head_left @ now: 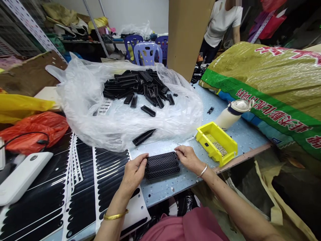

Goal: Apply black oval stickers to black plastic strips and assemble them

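Note:
My left hand (134, 172) and my right hand (187, 158) press from either end on a row of three black ribbed plastic strips (162, 164) lying side by side on the light blue table (173, 187). Both hands have fingers curled against the strips' ends. A single long black piece (143, 137) lies just beyond them, at the edge of a clear plastic sheet (82, 100). A pile of black plastic parts (140, 85) rests on that sheet farther back.
A yellow bin (227, 140) holding small metal bits sits right of my hands, with a white bottle (232, 113) behind it. Black-and-white sticker sheets (82, 187) lie at left, beside a white power bank (21, 175). A large printed sack (271, 87) fills the right. A person in white (220, 23) stands behind.

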Tool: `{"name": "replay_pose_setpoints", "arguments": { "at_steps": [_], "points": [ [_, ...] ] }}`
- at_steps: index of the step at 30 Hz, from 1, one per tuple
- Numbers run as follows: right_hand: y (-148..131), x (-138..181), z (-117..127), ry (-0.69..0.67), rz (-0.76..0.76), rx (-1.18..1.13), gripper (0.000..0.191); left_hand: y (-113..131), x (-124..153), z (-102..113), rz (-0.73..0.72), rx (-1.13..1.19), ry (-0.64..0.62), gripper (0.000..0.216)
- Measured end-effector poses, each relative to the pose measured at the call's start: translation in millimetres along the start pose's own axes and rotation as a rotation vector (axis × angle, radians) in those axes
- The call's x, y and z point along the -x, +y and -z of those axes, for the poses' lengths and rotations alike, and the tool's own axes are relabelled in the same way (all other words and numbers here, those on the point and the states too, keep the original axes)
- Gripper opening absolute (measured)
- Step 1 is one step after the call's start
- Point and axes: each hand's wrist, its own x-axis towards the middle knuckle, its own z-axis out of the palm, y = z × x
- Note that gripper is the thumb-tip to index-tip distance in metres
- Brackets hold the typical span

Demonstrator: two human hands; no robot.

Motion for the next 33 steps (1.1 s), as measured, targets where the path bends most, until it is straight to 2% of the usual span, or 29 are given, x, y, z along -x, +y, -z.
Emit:
{"name": "replay_pose_setpoints", "arguments": {
  "at_steps": [3, 7, 10, 13, 16, 19, 25, 30, 33],
  "points": [
    [1.8, 14.3, 7.6, -0.010, -0.063, -0.095, 0.025, 0.5, 9.6, 5.1, 0.037, 0.079, -0.002, 0.043],
    [2.6, 42.0, 19.9, -0.144, -0.232, -0.339, 0.059, -1.8, 28.2, 18.4, 0.031, -0.049, -0.063, 0.075],
    [1.0, 51.2, 21.9, -0.216, -0.299, -0.337, 0.079, -3.6, 36.5, 25.5, 0.032, -0.143, -0.055, 0.083],
    [-0.7, 44.9, 17.8, -0.257, -0.331, -0.293, 0.088, -2.2, 33.4, 24.5, 0.105, -0.101, -0.112, 0.083],
    [-1.6, 31.8, 14.8, -0.286, -0.341, -0.295, 0.092, 1.0, 24.7, 18.2, 0.214, 0.015, -0.238, 0.087],
    [-2.0, 21.1, 16.0, -0.334, -0.311, -0.332, 0.088, 3.5, 18.1, 12.5, 0.237, 0.112, -0.310, 0.085],
    [-5.3, 7.4, 16.5, -0.398, -0.329, -0.420, 0.083, 6.7, 15.3, 9.2, 0.267, 0.142, -0.245, 0.080],
    [-6.6, -2.8, 12.5, -0.440, -0.386, -0.482, 0.092, 5.0, 16.8, 10.0, 0.300, 0.152, -0.236, 0.088],
    [-3.6, -1.6, 14.1, -0.465, -0.416, -0.504, 0.099, 2.3, 11.7, 18.4, 0.281, 0.111, -0.214, 0.094]
  ]
}}
